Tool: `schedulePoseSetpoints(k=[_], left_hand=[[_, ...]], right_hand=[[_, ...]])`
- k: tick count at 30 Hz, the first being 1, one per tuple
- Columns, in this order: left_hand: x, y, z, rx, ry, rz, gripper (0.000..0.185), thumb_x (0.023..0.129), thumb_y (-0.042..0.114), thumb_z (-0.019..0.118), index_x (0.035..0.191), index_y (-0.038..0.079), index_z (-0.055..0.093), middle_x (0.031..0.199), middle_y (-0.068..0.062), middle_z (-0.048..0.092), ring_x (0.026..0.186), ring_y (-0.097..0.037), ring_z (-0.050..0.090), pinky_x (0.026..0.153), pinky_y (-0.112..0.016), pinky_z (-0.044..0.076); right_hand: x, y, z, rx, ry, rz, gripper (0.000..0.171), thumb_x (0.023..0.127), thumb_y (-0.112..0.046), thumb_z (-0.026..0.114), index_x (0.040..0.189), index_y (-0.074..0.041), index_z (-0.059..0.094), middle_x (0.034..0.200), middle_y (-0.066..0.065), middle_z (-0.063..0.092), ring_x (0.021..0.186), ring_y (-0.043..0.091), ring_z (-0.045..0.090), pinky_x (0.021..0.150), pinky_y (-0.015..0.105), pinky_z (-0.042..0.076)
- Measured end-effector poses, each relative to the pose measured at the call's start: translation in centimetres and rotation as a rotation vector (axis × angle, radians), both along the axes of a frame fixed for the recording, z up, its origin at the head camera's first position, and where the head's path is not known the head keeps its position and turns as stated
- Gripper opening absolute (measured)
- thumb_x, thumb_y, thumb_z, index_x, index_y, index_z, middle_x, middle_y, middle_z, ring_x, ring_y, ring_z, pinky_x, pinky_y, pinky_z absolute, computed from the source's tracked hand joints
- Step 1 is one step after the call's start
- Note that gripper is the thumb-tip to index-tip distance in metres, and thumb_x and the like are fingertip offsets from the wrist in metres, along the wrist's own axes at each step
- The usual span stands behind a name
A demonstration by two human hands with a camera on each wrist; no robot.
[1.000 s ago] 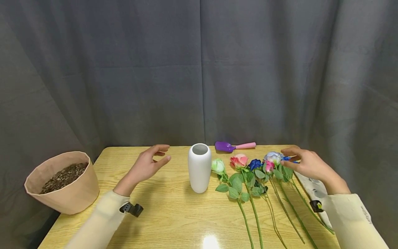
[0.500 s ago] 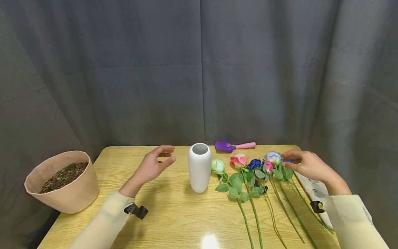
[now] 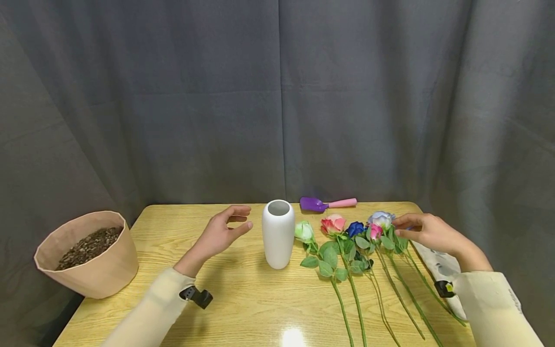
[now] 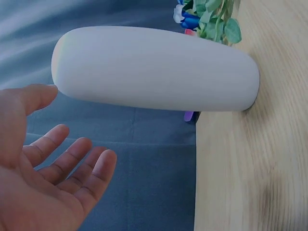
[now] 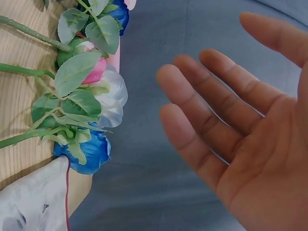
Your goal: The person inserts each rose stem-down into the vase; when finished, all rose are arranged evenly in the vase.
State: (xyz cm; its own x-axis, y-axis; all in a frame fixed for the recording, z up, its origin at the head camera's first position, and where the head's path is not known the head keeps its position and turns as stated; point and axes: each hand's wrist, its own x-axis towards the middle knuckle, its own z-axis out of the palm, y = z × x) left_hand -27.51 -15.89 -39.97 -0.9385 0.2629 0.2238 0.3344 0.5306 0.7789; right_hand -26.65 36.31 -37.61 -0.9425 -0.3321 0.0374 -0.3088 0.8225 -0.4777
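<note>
A white vase (image 3: 278, 241) stands upright in the middle of the table; it fills much of the left wrist view. Just left of it my left hand (image 3: 218, 234) is held in the air, thumb and fingers apart, with nothing in them. Artificial roses lie right of the vase: green-white (image 3: 304, 232), red-pink (image 3: 333, 224), dark blue (image 3: 356, 229), magenta (image 3: 375, 232) and pale blue (image 3: 381, 220). A bright blue rose (image 5: 89, 153) shows in the right wrist view, mostly hidden behind my right hand in the head view. My right hand (image 3: 438, 236) hovers over the rightmost flowers, fingers relaxed and holding nothing.
A peach fabric pot (image 3: 97, 270) of soil stands at the table's left edge. Behind the roses lies a purple trowel (image 3: 313, 205) with a pink handle. A whitish cloth-like item (image 3: 438, 262) lies under my right forearm. A grey curtain (image 3: 208, 120) hangs behind the table.
My left hand has moved right, closer to the vase. My right hand has shifted slightly down and right. The vase and roses have stayed in place.
</note>
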Motion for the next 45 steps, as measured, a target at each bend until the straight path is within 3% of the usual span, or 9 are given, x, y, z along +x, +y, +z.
schedulePoseSetpoints(k=[10, 16, 24, 45], left_hand=[[-0.2, 1.2, -0.3, 0.051, -0.049, 0.006, 0.055, 0.094, 0.033, 0.071, 0.143, 0.019, 0.051, 0.143, -0.009, 0.055, 0.13, -0.031, 0.057, 0.097, -0.046, 0.057], [-0.3, 1.6, -0.6, 0.067, -0.053, -0.017, 0.062, 0.093, 0.031, 0.072, 0.148, 0.02, 0.046, 0.146, -0.012, 0.052, 0.13, -0.034, 0.057, 0.096, -0.046, 0.057], [-0.5, 2.2, -1.1, 0.08, -0.071, -0.041, 0.073, 0.091, 0.034, 0.075, 0.153, 0.02, 0.039, 0.15, -0.011, 0.05, 0.132, -0.033, 0.055, 0.099, -0.047, 0.056], [-0.4, 3.2, -1.3, 0.066, -0.058, -0.064, 0.072, 0.091, 0.036, 0.073, 0.153, 0.023, 0.039, 0.149, -0.011, 0.05, 0.133, -0.036, 0.054, 0.098, -0.048, 0.056]], right_hand=[[-0.2, 0.9, -0.4, -0.055, -0.15, 0.046, 0.045, 0.1, -0.035, 0.06, 0.133, -0.004, 0.06, 0.117, 0.01, 0.07, 0.102, 0.024, 0.068, 0.08, 0.032, 0.056], [-0.2, 1.4, -0.8, -0.075, -0.185, 0.05, 0.043, 0.101, -0.034, 0.06, 0.132, -0.004, 0.06, 0.116, 0.008, 0.07, 0.1, 0.024, 0.068, 0.078, 0.03, 0.056], [-0.2, 1.9, -1.3, -0.078, -0.228, 0.041, 0.04, 0.1, -0.031, 0.06, 0.129, -0.004, 0.061, 0.113, 0.007, 0.071, 0.092, 0.01, 0.064, 0.073, 0.033, 0.054], [-0.4, 3.5, -2.9, -0.165, -0.341, 0.055, 0.034, 0.1, -0.021, 0.058, 0.126, 0.002, 0.059, 0.109, 0.012, 0.068, 0.085, 0.01, 0.063, 0.069, 0.034, 0.055]])
